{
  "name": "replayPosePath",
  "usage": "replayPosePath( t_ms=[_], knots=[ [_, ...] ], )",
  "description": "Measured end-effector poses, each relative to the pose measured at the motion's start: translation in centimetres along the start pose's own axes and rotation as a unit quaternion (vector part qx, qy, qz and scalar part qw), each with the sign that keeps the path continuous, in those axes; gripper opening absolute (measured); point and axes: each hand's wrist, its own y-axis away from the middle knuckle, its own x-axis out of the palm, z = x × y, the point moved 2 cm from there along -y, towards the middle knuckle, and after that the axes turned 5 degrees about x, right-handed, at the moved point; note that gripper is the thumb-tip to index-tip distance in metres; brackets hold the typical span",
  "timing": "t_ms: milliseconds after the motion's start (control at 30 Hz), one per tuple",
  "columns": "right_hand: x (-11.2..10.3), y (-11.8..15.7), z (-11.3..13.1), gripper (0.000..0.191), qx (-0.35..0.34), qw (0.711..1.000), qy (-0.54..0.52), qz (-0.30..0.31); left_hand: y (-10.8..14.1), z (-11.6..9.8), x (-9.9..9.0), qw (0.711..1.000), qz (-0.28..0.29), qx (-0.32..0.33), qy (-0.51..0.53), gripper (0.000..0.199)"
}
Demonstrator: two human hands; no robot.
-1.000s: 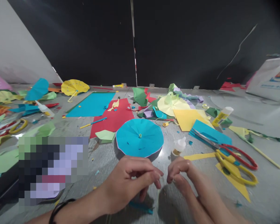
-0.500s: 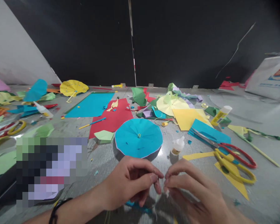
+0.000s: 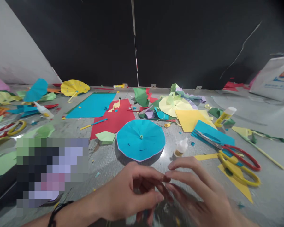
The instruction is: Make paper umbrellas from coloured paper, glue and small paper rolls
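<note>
Low in the centre, my left hand (image 3: 132,192) is loosely curved with thumb and fingers apart. Its fingertips meet those of my right hand (image 3: 201,192), whose fingers are stretched and spread. I see nothing held in either hand; the space under the fingers is shadowed and blurred. Just beyond them lies a round blue pleated paper disc (image 3: 132,142) with a small rolled paper piece (image 3: 141,136) standing at its centre. A small white glue bottle (image 3: 181,147) stands upright past my right fingers.
Red-and-yellow-handled scissors (image 3: 239,157) lie at right on blue paper (image 3: 213,134), near an upright glue stick (image 3: 226,116). Red (image 3: 115,116), blue (image 3: 92,105) and yellow (image 3: 194,118) sheets lie behind the disc. A blurred-out object (image 3: 52,170) is at left; a dark wall (image 3: 97,41) stands behind.
My left thumb has moved down, away from its fingers. My right fingers have straightened and spread somewhat. The disc, bottle and papers have stayed in place.
</note>
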Motion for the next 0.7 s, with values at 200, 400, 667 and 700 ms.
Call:
replayPosePath(
  t_ms=[200, 400, 667, 700],
  knots=[
    [-0.1, -0.4, 0.1, 0.021, -0.004, 0.999, -0.047, 0.012, 0.1, -1.6, 0.4, 0.983, 0.053, -0.001, -0.176, 0.026],
    [-0.2, -0.7, 0.7, 0.020, 0.017, 0.999, -0.042, 0.010, 0.0, -2.1, 0.6, 0.961, 0.045, 0.064, -0.264, 0.018],
    [-0.2, -0.2, 0.6, 0.018, 0.009, 1.000, 0.000, 0.028, 0.0, -1.9, 0.8, 0.970, 0.036, 0.073, -0.228, 0.018],
    [-0.2, -0.1, 0.7, 0.019, 0.011, 0.999, -0.001, 0.034, 0.0, -1.7, 0.8, 0.973, 0.030, 0.065, -0.220, 0.023]
  ],
)
